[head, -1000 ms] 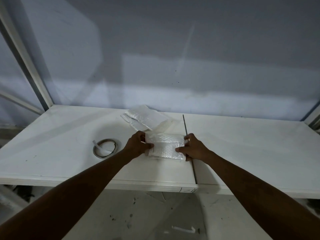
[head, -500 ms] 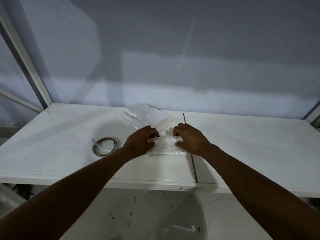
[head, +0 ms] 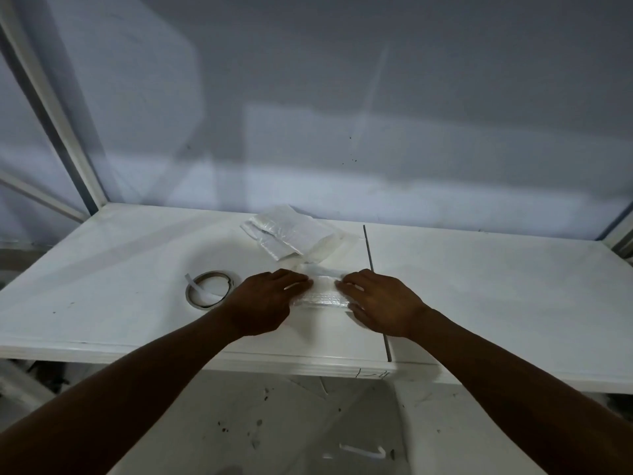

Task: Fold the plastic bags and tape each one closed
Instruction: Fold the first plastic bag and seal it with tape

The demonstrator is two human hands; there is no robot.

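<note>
A folded clear plastic bag (head: 322, 294) lies flat on the white table (head: 120, 279), a narrow strip between my hands. My left hand (head: 265, 301) presses on its left end with straight fingers. My right hand (head: 380, 301) presses on its right end the same way, palm down. A roll of clear tape (head: 207, 293) with a loose tail lies on the table just left of my left hand. Behind the bag sits a small pile of other plastic bags (head: 291, 236).
A dark seam (head: 371, 258) runs front to back across the table beside my right hand. A grey wall rises behind the table and a white frame post (head: 61, 132) stands at the back left. The stained floor shows below the table's front edge.
The bag has been folded over away from me into a narrower strip. Both hands went from pinching its side edges to lying flat on its ends.
</note>
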